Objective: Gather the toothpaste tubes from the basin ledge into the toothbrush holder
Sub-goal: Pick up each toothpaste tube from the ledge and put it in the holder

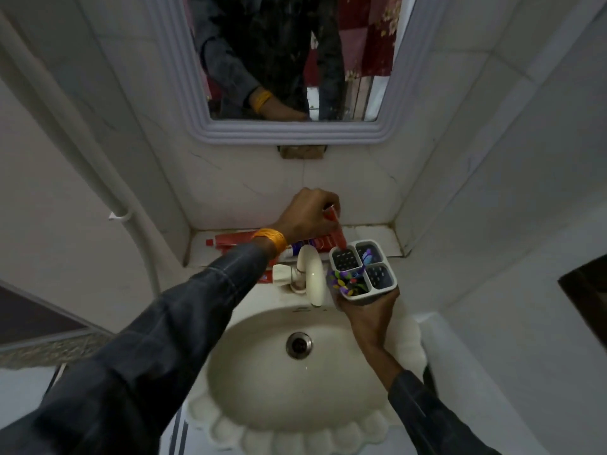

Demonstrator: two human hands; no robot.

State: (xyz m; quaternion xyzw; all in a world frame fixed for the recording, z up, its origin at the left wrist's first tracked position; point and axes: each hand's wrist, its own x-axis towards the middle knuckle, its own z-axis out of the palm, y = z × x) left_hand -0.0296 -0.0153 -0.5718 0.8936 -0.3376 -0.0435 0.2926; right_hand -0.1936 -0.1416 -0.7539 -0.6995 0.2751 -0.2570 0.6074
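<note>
My left hand (308,215) grips a red toothpaste tube (338,231) from above, its lower end at the back-left compartment of the toothbrush holder (391,267). That white holder has several compartments, and my right hand (368,310) holds it from below over the basin's right side. Colourful toothbrushes (348,282) stand in its front-left compartment. More red toothpaste tubes (233,241) lie flat on the ledge (371,233) behind the tap, partly hidden by my left wrist. Another red tube (266,276) shows by the tap handle.
A cream tap (312,274) rises at the basin's back edge, just left of the holder. The cream basin (262,372) with its drain (299,345) lies below. A mirror (289,60) hangs above, tiled walls close in on both sides, and a white pipe (124,221) runs down the left wall.
</note>
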